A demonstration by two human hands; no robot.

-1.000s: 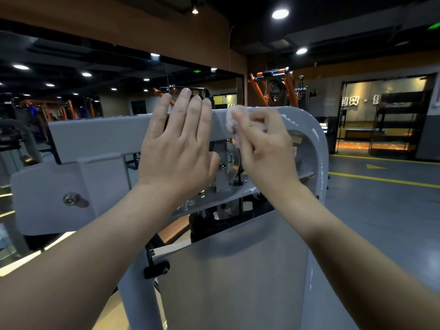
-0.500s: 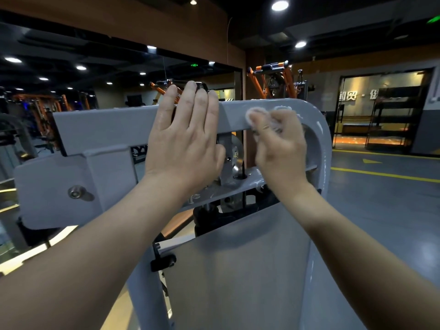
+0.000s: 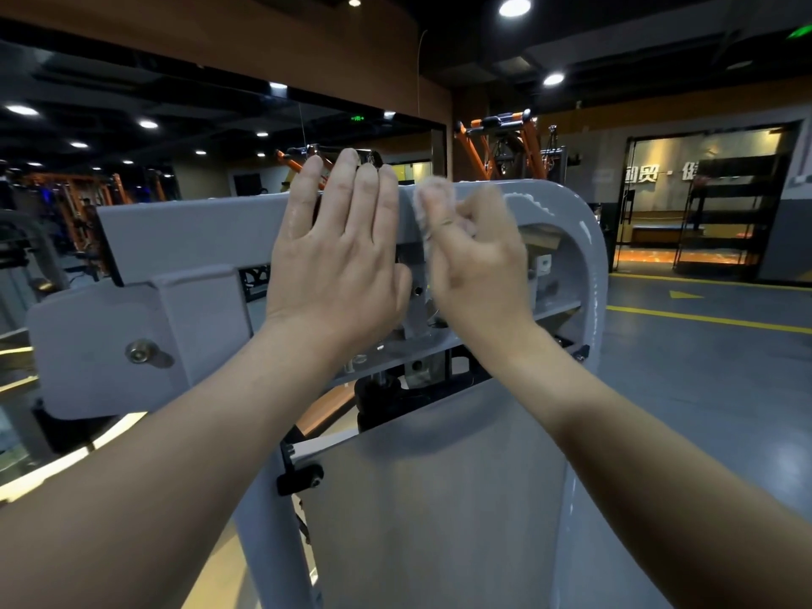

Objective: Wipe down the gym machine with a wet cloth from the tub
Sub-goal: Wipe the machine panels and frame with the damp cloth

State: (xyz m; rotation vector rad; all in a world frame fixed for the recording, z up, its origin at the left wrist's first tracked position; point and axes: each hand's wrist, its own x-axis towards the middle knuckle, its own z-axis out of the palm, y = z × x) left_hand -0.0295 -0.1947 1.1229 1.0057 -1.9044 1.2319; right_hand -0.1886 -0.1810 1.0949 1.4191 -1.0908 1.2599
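Pale grey sheet-metal shroud (image 3: 430, 498): nearest, at 6 o'clock.
Left hand (image 3: 338, 265): fingers straight and together, laid flat against the grey painted steel top bar of the gym machine (image 3: 197, 230).
Right hand (image 3: 481, 265): at 3 o'clock of the left and just beside it, fingers curled round a small white cloth (image 3: 428, 208), which is pressed to the same bar.
Orange steel rack (image 3: 496, 142): beyond, at 1 o'clock.

left hand (image 3: 338, 265) flat, right hand (image 3: 481, 268) curled (blurred)
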